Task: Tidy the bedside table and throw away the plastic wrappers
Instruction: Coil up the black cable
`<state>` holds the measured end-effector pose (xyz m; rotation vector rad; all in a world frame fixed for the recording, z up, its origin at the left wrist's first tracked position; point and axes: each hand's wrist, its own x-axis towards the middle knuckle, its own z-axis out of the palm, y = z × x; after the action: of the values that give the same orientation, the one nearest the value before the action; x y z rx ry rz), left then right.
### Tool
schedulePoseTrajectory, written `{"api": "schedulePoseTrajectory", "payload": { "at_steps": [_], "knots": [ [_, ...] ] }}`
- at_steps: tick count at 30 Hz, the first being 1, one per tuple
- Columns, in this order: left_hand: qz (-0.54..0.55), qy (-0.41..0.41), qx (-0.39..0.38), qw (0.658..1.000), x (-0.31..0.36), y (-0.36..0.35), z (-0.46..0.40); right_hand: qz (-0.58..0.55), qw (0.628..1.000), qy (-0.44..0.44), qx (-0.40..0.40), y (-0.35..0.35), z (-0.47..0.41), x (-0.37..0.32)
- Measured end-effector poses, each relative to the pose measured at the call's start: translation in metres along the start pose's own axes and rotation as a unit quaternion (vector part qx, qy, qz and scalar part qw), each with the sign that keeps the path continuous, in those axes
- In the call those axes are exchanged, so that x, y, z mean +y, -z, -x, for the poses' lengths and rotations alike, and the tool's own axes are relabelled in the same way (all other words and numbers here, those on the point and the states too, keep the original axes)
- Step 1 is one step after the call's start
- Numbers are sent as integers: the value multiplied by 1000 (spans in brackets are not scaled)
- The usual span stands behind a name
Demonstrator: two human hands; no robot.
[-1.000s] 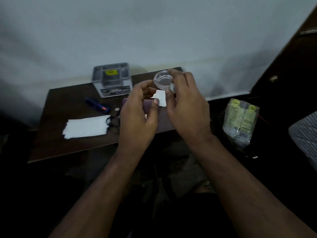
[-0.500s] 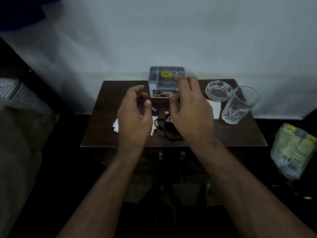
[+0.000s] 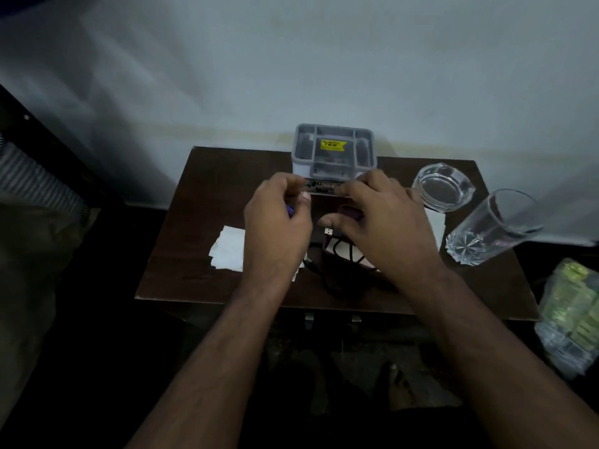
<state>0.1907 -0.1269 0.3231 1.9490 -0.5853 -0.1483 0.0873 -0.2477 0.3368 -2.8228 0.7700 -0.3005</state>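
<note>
On the dark bedside table (image 3: 201, 196), white paper wrappers (image 3: 228, 251) lie at the left, partly under my left hand (image 3: 278, 231). That hand hovers with loosely curled fingers and nothing gripped; a blue pen (image 3: 289, 211) peeks out beneath it. My right hand (image 3: 385, 228) is spread, fingers apart, over a black cable (image 3: 329, 231) with a USB plug and a purple item (image 3: 348, 210). More white paper (image 3: 436, 223) shows past the right hand. A grey organiser box (image 3: 334, 150) with a yellow sticker stands just beyond both hands.
A glass ashtray (image 3: 444, 186) sits at the table's back right, with a tall drinking glass (image 3: 486, 228) in front of it. A plastic packet with green labels (image 3: 573, 315) lies off the table at the right. A white wall runs behind; a striped cushion (image 3: 29, 179) is at far left.
My right hand let go of the glass ashtray, which now rests at the back right. Both hands moved over the cable and pen in front of the organiser.
</note>
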Motion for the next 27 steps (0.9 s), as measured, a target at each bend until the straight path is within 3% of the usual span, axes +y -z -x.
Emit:
{"api": "schedulePoseTrajectory", "payload": {
  "at_steps": [4,8,14,16,20,27],
  "knots": [
    [-28,32,-48,998,1,-13,5,54,994,67,-63,3,7,7],
    [-42,36,-61,997,0,-13,7,50,988,37,-143,1,12,19],
    [-50,44,-103,992,2,-14,14,-46,988,28,-142,-10,7,23],
    [-61,39,-143,987,2,-13,14,-100,988,25,-111,-10,7,22],
    [-75,0,-203,976,6,-10,15,-206,978,2,35,-1,10,27],
    [-60,-47,-152,985,8,-10,19,-321,923,57,206,15,20,20]
  ]
}}
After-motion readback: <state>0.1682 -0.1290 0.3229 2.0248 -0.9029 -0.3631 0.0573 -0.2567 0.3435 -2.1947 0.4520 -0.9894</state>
